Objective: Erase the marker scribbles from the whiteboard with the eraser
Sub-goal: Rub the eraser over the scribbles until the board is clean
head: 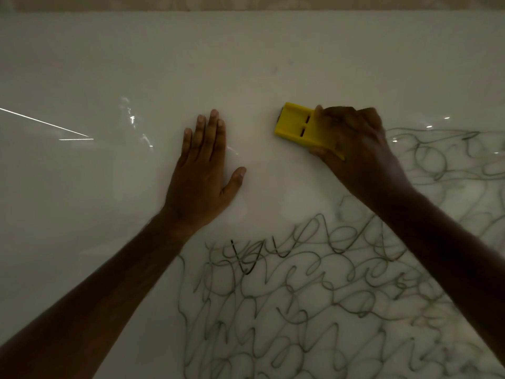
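A glossy whiteboard [109,64] fills almost the whole head view. Dark marker scribbles [287,305] cover its lower middle and right side, reaching up behind my right arm to the right edge. My right hand [352,143] grips a yellow eraser [297,127], pressed flat on the board just above and left of the scribbles. My left hand [203,170] lies flat on a bare part of the board, fingers spread, left of the eraser and holding nothing.
The board's far edge runs along the top, with a beige patterned surface [246,2] beyond it. Bright light reflections [46,123] streak the left part of the board.
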`<state>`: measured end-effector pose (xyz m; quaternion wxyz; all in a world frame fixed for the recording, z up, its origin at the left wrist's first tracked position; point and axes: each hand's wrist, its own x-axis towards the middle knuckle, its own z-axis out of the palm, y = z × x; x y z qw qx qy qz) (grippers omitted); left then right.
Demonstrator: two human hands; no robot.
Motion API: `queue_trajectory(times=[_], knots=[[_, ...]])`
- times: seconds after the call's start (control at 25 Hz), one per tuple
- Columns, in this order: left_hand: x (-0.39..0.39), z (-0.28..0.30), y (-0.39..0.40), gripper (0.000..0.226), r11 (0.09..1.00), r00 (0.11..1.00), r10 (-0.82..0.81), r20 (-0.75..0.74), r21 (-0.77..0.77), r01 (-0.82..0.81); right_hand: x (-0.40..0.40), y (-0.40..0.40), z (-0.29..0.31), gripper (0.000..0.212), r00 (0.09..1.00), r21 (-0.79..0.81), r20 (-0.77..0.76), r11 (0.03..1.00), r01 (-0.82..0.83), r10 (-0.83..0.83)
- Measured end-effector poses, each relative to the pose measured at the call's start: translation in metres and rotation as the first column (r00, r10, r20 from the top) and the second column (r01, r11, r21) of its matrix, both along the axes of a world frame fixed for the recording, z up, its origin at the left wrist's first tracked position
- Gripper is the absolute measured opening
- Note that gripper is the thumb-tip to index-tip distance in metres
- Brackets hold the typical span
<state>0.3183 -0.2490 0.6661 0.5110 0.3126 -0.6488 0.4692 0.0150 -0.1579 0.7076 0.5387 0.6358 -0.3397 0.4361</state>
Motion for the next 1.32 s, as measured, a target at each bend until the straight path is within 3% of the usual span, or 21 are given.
queue_trajectory(times=[0.24, 0.4, 0.56, 0.84, 1.04, 1.2, 1.32], knots=[[-0.008, 0.000, 0.002, 0.089, 1.000, 1.000, 0.011, 0.020, -0.022, -0.011, -0.022, 0.014, -0.082, 0.052, 0.986, 0.034, -0.165, 0.999, 0.012, -0.007], [-0.016, -0.001, 0.001, 0.088, 0.999, 0.999, 0.024, 0.032, -0.032, -0.023, -0.058, 0.022, -0.050, 0.052, 0.993, -0.008, -0.096, 0.997, 0.072, -0.073], [-0.030, 0.001, 0.003, 0.086, 1.000, 1.000, 0.007, 0.013, -0.030, -0.007, -0.040, 0.014, -0.010, 0.056, 0.999, -0.021, 0.022, 0.999, 0.026, -0.026], [-0.040, 0.001, 0.005, 0.086, 0.999, 1.000, 0.004, -0.010, -0.035, -0.005, -0.060, 0.027, -0.090, 0.052, 0.986, 0.043, -0.165, 0.998, 0.047, -0.039], [-0.047, 0.004, 0.006, 0.085, 1.000, 1.000, 0.003, 0.009, -0.020, -0.002, -0.101, 0.036, -0.050, 0.054, 0.994, 0.005, -0.075, 0.997, 0.076, -0.075], [-0.063, 0.008, 0.008, 0.084, 1.000, 1.000, -0.008, -0.008, -0.023, 0.008, -0.078, 0.020, -0.011, 0.060, 0.998, -0.012, 0.062, 1.000, 0.017, -0.016], [-0.071, 0.012, 0.009, 0.084, 1.000, 1.000, -0.021, -0.007, -0.023, 0.021, -0.059, 0.015, -0.042, 0.055, 0.999, -0.003, -0.032, 1.000, -0.012, 0.012]])
